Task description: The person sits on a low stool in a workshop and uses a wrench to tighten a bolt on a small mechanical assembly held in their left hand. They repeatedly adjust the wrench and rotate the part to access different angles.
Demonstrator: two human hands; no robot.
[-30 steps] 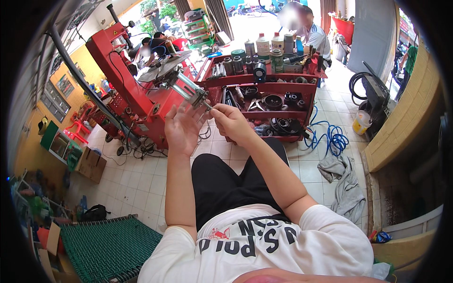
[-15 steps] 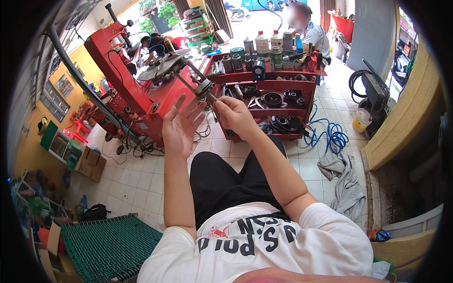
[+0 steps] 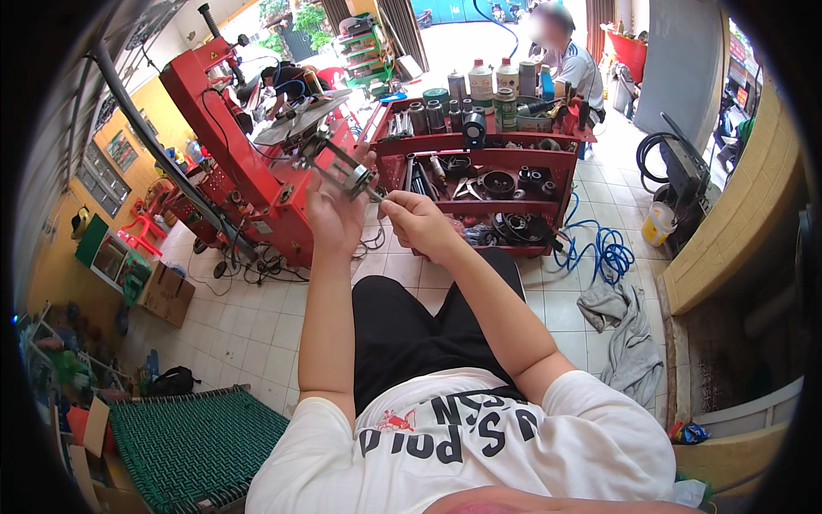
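A metal puller-like tool (image 3: 358,181), with long parallel rods, a round plate and a thin shaft, is held up in front of me, tilted toward the upper left. My right hand (image 3: 423,226) is closed round the near end of its shaft, fingers pinched. My left hand (image 3: 336,221) stands palm up beside and partly behind the tool, fingers stretched and apart. Some of those fingers are hidden by the rods, and I cannot tell whether the palm touches the metal.
A red tool cart (image 3: 514,206) with bottles, sockets and parts stands ahead. Left of it rises a red machine (image 3: 224,146) with a round table. Blue hose (image 3: 610,257) and a grey cloth (image 3: 632,338) lie on the floor at right. A person (image 3: 575,64) is behind the cart.
The tool has come down and nearer to me, swinging across in front of my left palm. My left hand has moved slightly right; my right hand keeps its grip, slightly lower.
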